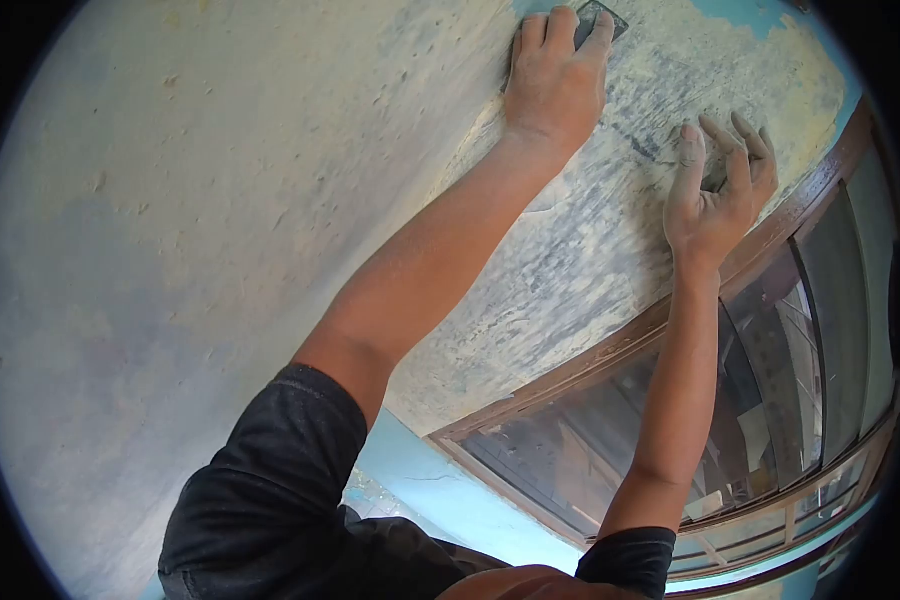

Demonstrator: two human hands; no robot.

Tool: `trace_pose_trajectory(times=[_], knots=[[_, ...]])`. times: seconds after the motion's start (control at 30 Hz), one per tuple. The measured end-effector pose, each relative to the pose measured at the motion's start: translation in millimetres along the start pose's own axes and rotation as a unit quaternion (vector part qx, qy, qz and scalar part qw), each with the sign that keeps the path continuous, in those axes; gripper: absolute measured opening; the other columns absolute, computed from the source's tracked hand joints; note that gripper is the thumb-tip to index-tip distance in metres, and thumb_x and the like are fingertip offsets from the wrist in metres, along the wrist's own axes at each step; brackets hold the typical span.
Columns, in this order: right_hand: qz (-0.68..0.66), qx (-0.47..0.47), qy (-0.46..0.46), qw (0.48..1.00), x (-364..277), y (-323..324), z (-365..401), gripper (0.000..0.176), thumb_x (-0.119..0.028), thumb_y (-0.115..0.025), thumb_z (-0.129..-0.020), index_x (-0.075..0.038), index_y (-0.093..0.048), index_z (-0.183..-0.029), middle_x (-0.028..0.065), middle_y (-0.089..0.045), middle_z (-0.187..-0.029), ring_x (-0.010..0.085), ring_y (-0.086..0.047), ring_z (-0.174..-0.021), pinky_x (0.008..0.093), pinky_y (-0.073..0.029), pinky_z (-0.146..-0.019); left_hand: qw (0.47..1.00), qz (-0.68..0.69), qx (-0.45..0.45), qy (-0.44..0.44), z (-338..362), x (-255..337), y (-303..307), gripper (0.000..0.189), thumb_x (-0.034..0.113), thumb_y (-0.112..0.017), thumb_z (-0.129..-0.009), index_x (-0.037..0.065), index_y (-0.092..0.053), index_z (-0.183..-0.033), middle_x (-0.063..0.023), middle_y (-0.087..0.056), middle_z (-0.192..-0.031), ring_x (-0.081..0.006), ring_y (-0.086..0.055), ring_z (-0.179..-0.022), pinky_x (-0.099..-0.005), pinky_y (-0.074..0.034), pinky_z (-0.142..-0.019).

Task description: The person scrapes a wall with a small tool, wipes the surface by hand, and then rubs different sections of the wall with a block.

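My left hand [555, 80] is stretched up high against a wall [270, 200] of cream, patchy paint. It presses a small dark sanding pad [610, 17] flat on the surface, and only a corner of the pad shows past the fingertips. My right hand [718, 195] rests on the scraped, streaky patch of wall [590, 240] to the right. Its fingers are spread, their tips touch the wall, and it holds nothing that I can see. Both arms wear short dark sleeves.
A brown wooden window frame [610, 355] with dusty glass panes [770, 380] runs just below my right hand. Remnants of blue paint [760, 15] show at the top, and a light blue surface [450, 490] lies under the frame.
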State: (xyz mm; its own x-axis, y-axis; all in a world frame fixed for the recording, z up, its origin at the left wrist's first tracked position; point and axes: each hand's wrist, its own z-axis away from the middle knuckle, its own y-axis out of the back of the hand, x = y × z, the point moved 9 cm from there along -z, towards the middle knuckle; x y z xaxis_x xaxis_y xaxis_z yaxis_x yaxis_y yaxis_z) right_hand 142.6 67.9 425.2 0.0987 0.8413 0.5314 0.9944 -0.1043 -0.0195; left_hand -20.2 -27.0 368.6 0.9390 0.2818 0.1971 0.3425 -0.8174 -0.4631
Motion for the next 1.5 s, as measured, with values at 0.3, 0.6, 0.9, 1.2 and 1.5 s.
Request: trace_pose_trajectory(times=[0.3,0.6,0.9,1.2,1.5], knots=[[0.050,-0.121,0.074,0.989,33.1,24.3,-3.8,0.019,-0.023,-0.080,-0.087,-0.011,-0.078,-0.100,0.0050,-0.073,-0.111,0.0309,-0.062,-0.118,0.0423,-0.044,-0.103,0.997,-0.037,-0.041,0.053,138.2,-15.5,70.3,0.041,0.003,-0.075,-0.083,0.010,-0.072,-0.123,-0.0136,-0.059,-0.111,-0.0341,-0.056,-0.096,-0.0438,-0.046,-0.084],[0.077,-0.086,0.070,0.991,27.2,22.2,4.9,0.014,-0.027,-0.079,-0.087,-0.016,-0.079,-0.095,0.0038,-0.072,-0.112,0.0280,-0.062,-0.122,0.0461,-0.035,-0.110,0.999,-0.033,-0.028,0.026,76.9,-9.9,37.4,0.048,0.003,-0.071,-0.083,0.010,-0.068,-0.130,-0.0132,-0.058,-0.115,-0.0326,-0.056,-0.106,-0.0475,-0.045,-0.090],[0.045,-0.110,0.050,0.992,35.6,15.8,15.6,0.016,-0.029,-0.079,-0.087,-0.016,-0.079,-0.097,0.0030,-0.071,-0.115,0.0266,-0.063,-0.117,0.0467,-0.038,-0.109,0.993,-0.011,-0.119,0.022,17.3,-3.6,-22.8,0.042,0.002,-0.070,-0.082,0.010,-0.072,-0.123,-0.0117,-0.060,-0.107,-0.0321,-0.056,-0.098,-0.0451,-0.046,-0.083],[0.137,-0.134,0.116,0.975,13.8,13.1,14.9,0.047,-0.049,-0.075,-0.088,-0.029,-0.071,-0.130,0.0001,-0.061,-0.140,0.0254,-0.055,-0.129,0.0501,-0.032,-0.115,0.987,-0.091,-0.111,0.072,251.5,-26.9,126.1,0.053,-0.004,-0.069,-0.080,0.008,-0.067,-0.132,-0.0185,-0.056,-0.116,-0.0328,-0.054,-0.104,-0.0436,-0.041,-0.089],[0.094,-0.142,0.122,0.978,16.6,9.4,22.5,0.033,-0.042,-0.074,-0.090,-0.025,-0.078,-0.117,0.0010,-0.067,-0.130,0.0247,-0.059,-0.123,0.0446,-0.036,-0.112,0.995,-0.072,-0.069,0.005,59.4,-7.6,25.3,0.052,0.007,-0.066,-0.086,0.008,-0.061,-0.138,-0.0200,-0.054,-0.116,-0.0377,-0.051,-0.106,-0.0481,-0.042,-0.092]])
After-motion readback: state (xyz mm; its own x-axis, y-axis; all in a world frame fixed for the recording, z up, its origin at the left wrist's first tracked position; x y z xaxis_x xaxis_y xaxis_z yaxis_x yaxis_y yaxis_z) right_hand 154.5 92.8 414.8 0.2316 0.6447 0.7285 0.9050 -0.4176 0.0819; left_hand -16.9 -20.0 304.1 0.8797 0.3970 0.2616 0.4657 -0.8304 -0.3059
